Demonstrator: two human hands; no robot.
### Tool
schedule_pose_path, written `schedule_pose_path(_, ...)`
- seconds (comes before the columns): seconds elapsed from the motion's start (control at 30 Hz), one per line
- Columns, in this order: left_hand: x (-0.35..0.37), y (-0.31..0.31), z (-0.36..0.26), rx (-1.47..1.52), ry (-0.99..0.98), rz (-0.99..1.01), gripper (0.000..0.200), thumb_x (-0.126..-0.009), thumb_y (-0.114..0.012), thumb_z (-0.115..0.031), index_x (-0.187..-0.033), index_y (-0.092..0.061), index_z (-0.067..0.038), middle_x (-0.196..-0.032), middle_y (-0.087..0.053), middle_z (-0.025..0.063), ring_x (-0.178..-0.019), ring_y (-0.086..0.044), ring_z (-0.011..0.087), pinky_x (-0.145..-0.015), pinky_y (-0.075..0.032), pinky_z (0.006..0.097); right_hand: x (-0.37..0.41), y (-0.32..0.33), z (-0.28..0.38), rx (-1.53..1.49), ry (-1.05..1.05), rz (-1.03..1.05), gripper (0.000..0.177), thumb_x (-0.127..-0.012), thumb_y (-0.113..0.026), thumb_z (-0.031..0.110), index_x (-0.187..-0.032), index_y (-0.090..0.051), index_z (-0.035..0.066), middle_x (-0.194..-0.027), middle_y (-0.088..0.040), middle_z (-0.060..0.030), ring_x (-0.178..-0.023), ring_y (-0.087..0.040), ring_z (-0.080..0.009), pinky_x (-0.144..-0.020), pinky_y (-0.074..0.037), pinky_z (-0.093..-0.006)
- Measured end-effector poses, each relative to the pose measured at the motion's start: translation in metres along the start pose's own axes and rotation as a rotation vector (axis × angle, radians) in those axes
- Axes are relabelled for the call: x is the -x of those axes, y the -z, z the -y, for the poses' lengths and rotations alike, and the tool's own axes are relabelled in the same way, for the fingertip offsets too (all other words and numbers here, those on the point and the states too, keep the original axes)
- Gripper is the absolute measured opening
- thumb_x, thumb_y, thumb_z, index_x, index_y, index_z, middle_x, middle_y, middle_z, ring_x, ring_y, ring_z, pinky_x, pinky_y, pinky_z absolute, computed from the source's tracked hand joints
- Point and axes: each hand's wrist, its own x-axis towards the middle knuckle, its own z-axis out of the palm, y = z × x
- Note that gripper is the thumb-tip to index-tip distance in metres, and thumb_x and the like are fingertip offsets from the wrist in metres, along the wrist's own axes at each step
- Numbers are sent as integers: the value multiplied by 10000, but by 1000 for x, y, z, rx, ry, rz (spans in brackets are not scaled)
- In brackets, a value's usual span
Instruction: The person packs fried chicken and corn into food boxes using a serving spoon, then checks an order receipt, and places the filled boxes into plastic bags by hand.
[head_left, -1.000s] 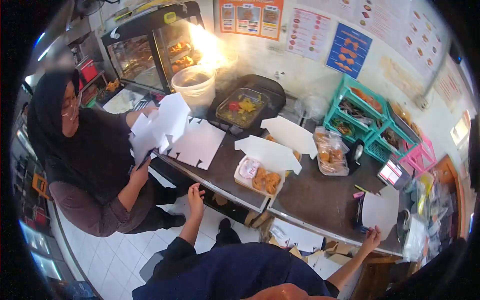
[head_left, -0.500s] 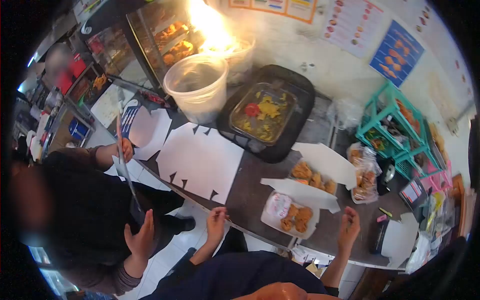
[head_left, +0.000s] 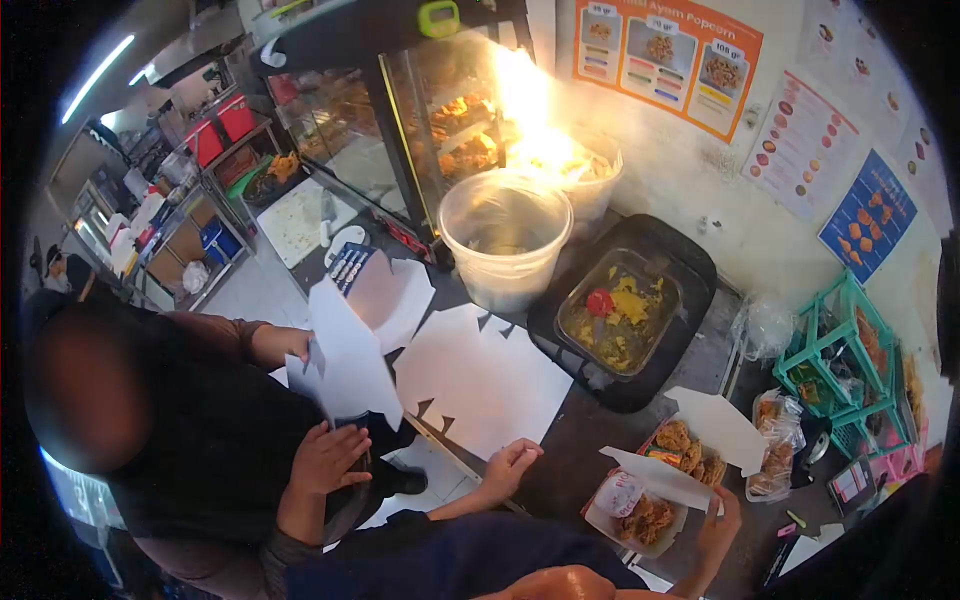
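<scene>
My left hand is closed beside the lower right edge of a flat white carton sheet, with nothing visible in its fingers. At the front box, my right hand has its fingertips closed on the right end of the raised white lid. That box holds fried chicken and a round wrapped item. Behind it stands another open box, its white lid tilted back, with fried chicken pieces and a small orange-red packet inside.
At left a co-worker holds a partly folded white carton. More cartons, a white bucket and a black tray line the counter behind. Wrapped chicken and green baskets stand right. Bright glare sits over the rear bucket.
The view has shifted left. My right hand has come in from the right to the front box's lid. The co-worker's carton has turned to show its white face, with their lower hand now at it.
</scene>
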Motion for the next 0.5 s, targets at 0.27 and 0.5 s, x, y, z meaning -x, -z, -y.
schedule_pose_path(0.27,10,-21,-13,188,-225,62,293,-863,-360,-260,-983,-473,-17,-856,-452,34,-796,-417,108,-754,-326,229,18,14,-43,397,752,-288,276,-762,-529,152,-1002,-517,17,-1033,-469,-200,-979,-443,-340,-824,-365,-391)
schedule_pose_path(0.5,60,-39,-39,187,-355,-116,265,-867,-364,-229,-1013,-428,-18,-850,-453,24,-817,-419,97,-745,-346,226,45,57,-81,419,895,-481,210,-769,-515,103,-954,-544,8,-1036,-474,-187,-990,-444,-322,-831,-365,-380)
